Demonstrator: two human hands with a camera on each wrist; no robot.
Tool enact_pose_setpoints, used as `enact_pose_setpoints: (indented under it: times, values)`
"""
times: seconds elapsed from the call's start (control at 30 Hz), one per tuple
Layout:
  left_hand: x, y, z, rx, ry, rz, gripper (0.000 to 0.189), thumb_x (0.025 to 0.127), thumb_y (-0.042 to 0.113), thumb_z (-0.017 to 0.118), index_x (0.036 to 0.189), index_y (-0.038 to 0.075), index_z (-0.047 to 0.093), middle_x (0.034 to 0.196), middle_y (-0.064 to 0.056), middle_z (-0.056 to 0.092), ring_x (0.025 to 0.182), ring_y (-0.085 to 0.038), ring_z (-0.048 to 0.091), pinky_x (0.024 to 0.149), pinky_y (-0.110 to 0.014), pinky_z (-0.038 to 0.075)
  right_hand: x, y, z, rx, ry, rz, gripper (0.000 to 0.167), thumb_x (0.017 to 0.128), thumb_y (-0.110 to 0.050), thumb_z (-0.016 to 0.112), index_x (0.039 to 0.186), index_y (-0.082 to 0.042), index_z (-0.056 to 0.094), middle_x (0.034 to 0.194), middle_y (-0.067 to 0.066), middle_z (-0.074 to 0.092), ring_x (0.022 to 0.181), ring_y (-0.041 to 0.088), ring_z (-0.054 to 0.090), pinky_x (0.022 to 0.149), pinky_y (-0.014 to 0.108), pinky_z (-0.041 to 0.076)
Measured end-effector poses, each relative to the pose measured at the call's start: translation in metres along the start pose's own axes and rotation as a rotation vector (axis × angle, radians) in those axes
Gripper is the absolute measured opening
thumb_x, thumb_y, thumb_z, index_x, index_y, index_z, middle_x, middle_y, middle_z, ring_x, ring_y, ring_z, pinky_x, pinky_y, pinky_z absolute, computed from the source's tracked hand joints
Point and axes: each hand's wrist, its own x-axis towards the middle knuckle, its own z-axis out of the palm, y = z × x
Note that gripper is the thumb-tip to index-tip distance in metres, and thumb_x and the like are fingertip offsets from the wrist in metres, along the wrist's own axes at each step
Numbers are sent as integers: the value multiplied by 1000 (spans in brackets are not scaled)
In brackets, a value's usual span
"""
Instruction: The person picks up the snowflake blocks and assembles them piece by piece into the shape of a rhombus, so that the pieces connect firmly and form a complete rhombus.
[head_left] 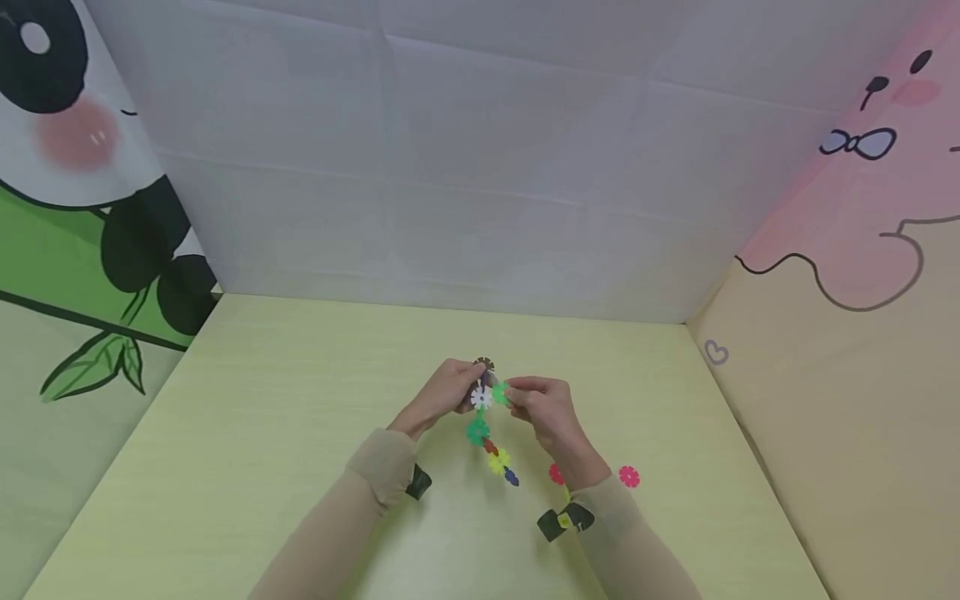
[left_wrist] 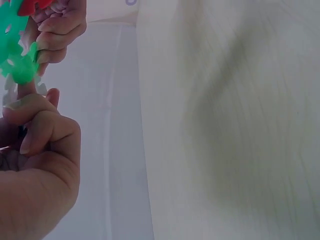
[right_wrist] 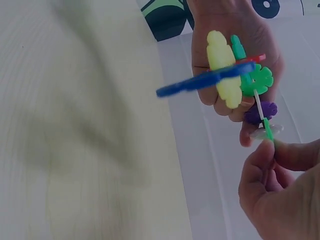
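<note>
A chain of interlocking snowflake discs hangs from my left hand (head_left: 444, 390), which grips its upper part near a brown disc (head_left: 486, 362) and a white disc (head_left: 481, 400). Below dangle a teal disc (head_left: 477, 432), a red one (head_left: 491, 447), a yellow one (head_left: 501, 463) and a blue one (head_left: 512, 477). Between finger and thumb, my right hand (head_left: 549, 408) pinches a bright green disc (head_left: 500, 393) at the chain's right side. In the right wrist view, that green disc meets a clear disc (right_wrist: 258, 134) close to a purple disc (right_wrist: 261, 114). Left fingers partly hide the chain's top.
On the pale table (head_left: 300, 350), a pink disc (head_left: 629, 476) lies right of my right wrist, and another pink disc (head_left: 556, 473) lies partly behind that wrist. Dark wrist cameras stick out below both wrists. A grey-white wall (head_left: 465, 167) and printed side panels surround the tabletop.
</note>
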Motion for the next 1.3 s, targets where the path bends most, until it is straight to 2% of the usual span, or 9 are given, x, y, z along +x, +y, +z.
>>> enact_pose_setpoints:
  times: [0.27, 0.5, 0.73, 0.93, 1.03, 1.13, 1.2, 1.3]
  values:
    - [0, -6, 0, -41, -21, -37, 37, 103, 28, 44, 95, 2, 69, 57, 0, 47, 45, -9, 34, 45, -25, 28, 1, -3, -7, -77, -46, -28, 18, 86, 0, 66, 101, 9, 68, 85, 15, 65, 70, 18, 61, 66, 29, 53]
    - [6, -13, -3, -117, -88, -40, 37, 101, 29, 48, 96, 0, 70, 56, 1, 44, 47, -10, 34, 49, -26, 28, 4, -5, -16, -144, -111, -29, 19, 87, -3, 67, 103, 7, 69, 89, 16, 66, 73, 22, 60, 69, 31, 53]
    - [7, -7, -6, -106, -96, -56, 36, 100, 27, 51, 91, -2, 71, 63, -2, 51, 54, -12, 39, 52, -25, 34, 5, -8, -20, -165, -161, -23, 19, 87, -5, 68, 102, 6, 69, 91, 17, 66, 76, 24, 62, 70, 31, 53]
    - [9, -2, -10, -56, -128, -108, 38, 99, 31, 51, 89, 0, 70, 79, -8, 64, 60, -14, 52, 61, -28, 46, 7, -10, -21, -176, -203, -11, 17, 87, -5, 68, 101, 5, 70, 91, 18, 66, 75, 23, 63, 70, 31, 53]
    - [11, 2, -14, -55, -176, -150, 39, 97, 36, 56, 90, 0, 71, 86, -11, 66, 65, -15, 57, 68, -34, 51, 9, -12, -22, -197, -229, -7, 17, 87, -6, 68, 101, 4, 71, 90, 17, 67, 75, 23, 63, 71, 33, 53]
    - [14, 5, -19, -69, -236, -202, 44, 91, 41, 64, 90, -2, 71, 87, -12, 65, 67, -17, 58, 75, -39, 52, 10, -14, -23, -218, -249, -4, 17, 88, -6, 68, 101, 4, 71, 88, 16, 67, 74, 23, 62, 74, 37, 53]
    - [16, 7, -22, -83, -269, -238, 47, 87, 43, 68, 90, -3, 71, 84, -11, 64, 66, -18, 57, 74, -38, 51, 11, -15, -23, -227, -263, -2, 17, 88, -6, 67, 101, 4, 71, 87, 15, 67, 73, 22, 62, 75, 37, 53]
    - [18, 9, -26, -111, -313, -284, 46, 85, 42, 70, 89, -3, 70, 79, -8, 61, 63, -17, 55, 67, -33, 50, 11, -17, -22, -235, -285, -2, 16, 89, -5, 67, 101, 4, 72, 86, 15, 67, 72, 21, 61, 73, 35, 53]
